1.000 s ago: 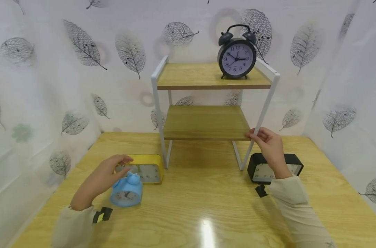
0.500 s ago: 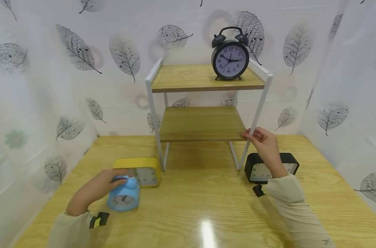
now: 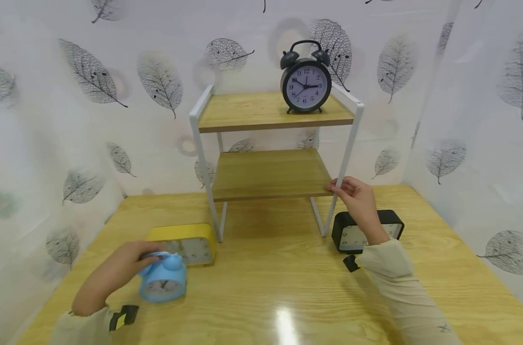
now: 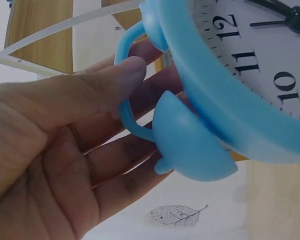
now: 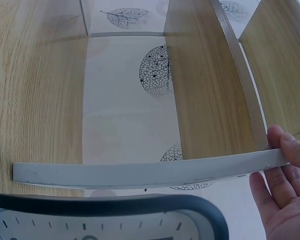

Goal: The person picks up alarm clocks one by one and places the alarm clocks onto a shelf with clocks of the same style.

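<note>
A small light-blue twin-bell alarm clock is at the front left of the table, its face tipped a little upward. My left hand holds it by the top handle. In the left wrist view the thumb lies across that handle and the fingers pass behind it, partly hidden by a bell. On the right, my right hand pinches the front post of a two-tier shelf rack at the lower board's corner. The right wrist view shows thumb and fingers round the white post.
Behind the blue clock stands a yellow rectangular clock. A black rectangular clock sits below my right forearm, beside the rack. On the rack's top board, to the right, stands a black twin-bell alarm clock. Leaf-patterned sheeting surrounds the table.
My left hand has come down from just above the blue alarm clock and taken its handle. The right hand keeps its grip on the post. The head view has shifted slightly.
</note>
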Available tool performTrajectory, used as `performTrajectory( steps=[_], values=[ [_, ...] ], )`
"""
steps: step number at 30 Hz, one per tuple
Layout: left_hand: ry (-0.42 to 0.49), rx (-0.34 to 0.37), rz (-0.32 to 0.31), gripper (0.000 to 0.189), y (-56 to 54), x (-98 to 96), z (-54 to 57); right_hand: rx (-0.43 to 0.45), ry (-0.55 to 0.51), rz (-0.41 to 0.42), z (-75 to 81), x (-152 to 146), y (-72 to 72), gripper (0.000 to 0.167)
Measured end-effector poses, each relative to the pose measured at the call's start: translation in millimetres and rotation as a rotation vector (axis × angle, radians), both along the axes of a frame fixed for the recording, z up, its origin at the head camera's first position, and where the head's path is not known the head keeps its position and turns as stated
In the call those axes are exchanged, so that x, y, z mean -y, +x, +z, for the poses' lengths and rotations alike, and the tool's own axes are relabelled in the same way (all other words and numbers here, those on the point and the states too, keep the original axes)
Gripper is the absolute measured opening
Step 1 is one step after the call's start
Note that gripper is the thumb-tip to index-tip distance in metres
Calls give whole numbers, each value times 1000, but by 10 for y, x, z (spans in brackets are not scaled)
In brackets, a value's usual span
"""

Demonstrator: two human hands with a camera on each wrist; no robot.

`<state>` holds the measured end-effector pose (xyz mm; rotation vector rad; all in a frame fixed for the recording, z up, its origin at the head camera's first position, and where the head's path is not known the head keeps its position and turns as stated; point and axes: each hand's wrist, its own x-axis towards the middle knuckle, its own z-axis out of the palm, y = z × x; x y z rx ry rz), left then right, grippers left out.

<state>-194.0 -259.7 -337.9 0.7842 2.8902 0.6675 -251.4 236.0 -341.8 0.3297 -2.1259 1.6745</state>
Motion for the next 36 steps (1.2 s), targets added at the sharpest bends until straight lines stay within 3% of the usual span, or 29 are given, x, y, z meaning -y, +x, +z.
performTrajectory(
  steps=[7, 11, 18, 26, 31, 36],
  values=[
    [-22, -9, 37, 17, -11, -34, 6, 6, -1, -2, 2, -12, 5, 27],
    [-16, -52, 59, 20, 3, -53, 15, 1, 7, -8, 4, -22, 2, 26],
    [-24, -158, 49, 18, 9, -105, 177, -4, -24, 12, -9, -20, -18, 27],
    [-33, -276, 1, 19, -41, -243, 651, 1, -13, 8, -6, 5, -21, 26],
    [-51, -315, 14, 22, -133, -356, 1031, 1, -8, -1, 15, 4, -11, 26],
    [-87, -303, 9, 25, -209, -492, 1492, 11, -2, -1, 12, 7, -4, 27]
  ],
)
